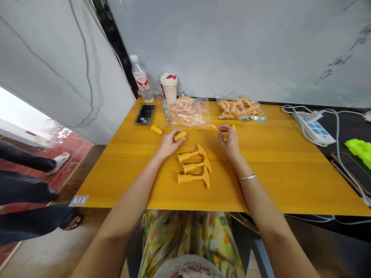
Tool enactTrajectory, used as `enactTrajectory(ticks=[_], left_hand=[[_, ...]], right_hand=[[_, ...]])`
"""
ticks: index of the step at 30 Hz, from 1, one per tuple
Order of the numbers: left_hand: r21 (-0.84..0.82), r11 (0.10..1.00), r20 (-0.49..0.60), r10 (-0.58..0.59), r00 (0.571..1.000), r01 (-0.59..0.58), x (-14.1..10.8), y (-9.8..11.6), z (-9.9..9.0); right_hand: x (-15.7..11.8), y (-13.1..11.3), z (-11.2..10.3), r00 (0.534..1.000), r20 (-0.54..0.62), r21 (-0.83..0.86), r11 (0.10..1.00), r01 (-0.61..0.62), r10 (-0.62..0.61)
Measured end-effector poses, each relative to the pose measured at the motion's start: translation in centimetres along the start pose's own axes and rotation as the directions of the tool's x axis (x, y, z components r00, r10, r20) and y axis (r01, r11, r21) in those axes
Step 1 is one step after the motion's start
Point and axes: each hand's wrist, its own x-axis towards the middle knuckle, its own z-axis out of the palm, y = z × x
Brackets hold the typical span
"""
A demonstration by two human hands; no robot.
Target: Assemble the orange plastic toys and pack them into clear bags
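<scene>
My left hand (pixel 169 144) grips a short yellow plastic sleeve (pixel 180 136) between thumb and fingers. To its right, my right hand (pixel 231 142) is closed on a yellow T-shaped plastic piece (pixel 215 127), whose narrow end points left toward the sleeve, the two apart; my fingers cover its middle. Below and between the hands lie three yellow T-handled pieces, an upper one (pixel 189 156), a middle one (pixel 193 167) and a lower one (pixel 189 178), each with a sleeve on its shaft. Another loose yellow sleeve (pixel 157 129) rests left of my left hand.
Behind my hands lie two clear bags of yellow parts, a left bag (pixel 199 116) and a right bag (pixel 240 109). A phone (pixel 145 114), a water bottle (pixel 142 80) and a cup (pixel 169 88) stand at back left. At right sits a power strip (pixel 315 129) with cables.
</scene>
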Motion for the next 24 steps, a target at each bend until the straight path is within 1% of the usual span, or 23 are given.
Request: enactTrajectory(ticks=[1, 3, 4, 6, 10, 14, 18, 21, 24], left_hand=[[-0.051, 0.999, -0.001, -0.014, 1.0, 0.014, -0.2, -0.3, 0.3], [-0.142, 0.989, 0.006, -0.037, 0.999, 0.037, -0.5, -0.8, 0.9], [-0.176, 0.984, 0.01, -0.038, 0.999, 0.04, -0.6, -0.9, 1.2], [-0.211, 0.977, 0.006, -0.019, 1.0, 0.019, -0.6, -0.9, 1.9], [-0.165, 0.986, -0.065, 0.02, 0.998, -0.031, -0.4, -1.1, 2.6], [-0.144, 0.989, -0.113, 0.026, 0.993, -0.042, -0.2, -1.6, 2.4], [-0.144, 0.989, -0.107, 0.026, 0.994, -0.041, -0.1, -1.6, 2.3], [-0.107, 0.992, -0.103, 0.049, 0.994, -0.06, -0.1, -1.2, 2.1], [-0.064, 0.995, -0.08, 0.077, 0.994, -0.082, -0.2, -0.8, 1.7]], right_hand=[[0.0, 0.7, -0.2, 0.994, -0.07, 0.076, 0.994, -0.078, 0.083], [0.0, 1.3, -0.3, 0.966, -0.142, 0.207, 0.96, -0.186, 0.218], [-0.1, 1.3, -0.2, 0.956, -0.143, 0.251, 0.943, -0.217, 0.258], [-0.2, 0.6, 0.1, 0.958, -0.095, 0.293, 0.927, -0.234, 0.272], [-0.4, -1.1, 0.4, 0.987, 0.021, 0.231, 0.959, -0.163, 0.162], [-0.4, -1.4, 0.0, 0.991, 0.093, 0.193, 0.975, -0.113, 0.097], [-0.4, -1.3, -0.1, 0.986, 0.156, 0.182, 0.979, -0.094, 0.066], [-0.4, -1.5, -0.1, 0.982, 0.19, 0.184, 0.982, -0.032, -0.003], [-0.4, -1.8, -0.1, 0.98, 0.182, 0.173, 0.984, 0.043, -0.075]])
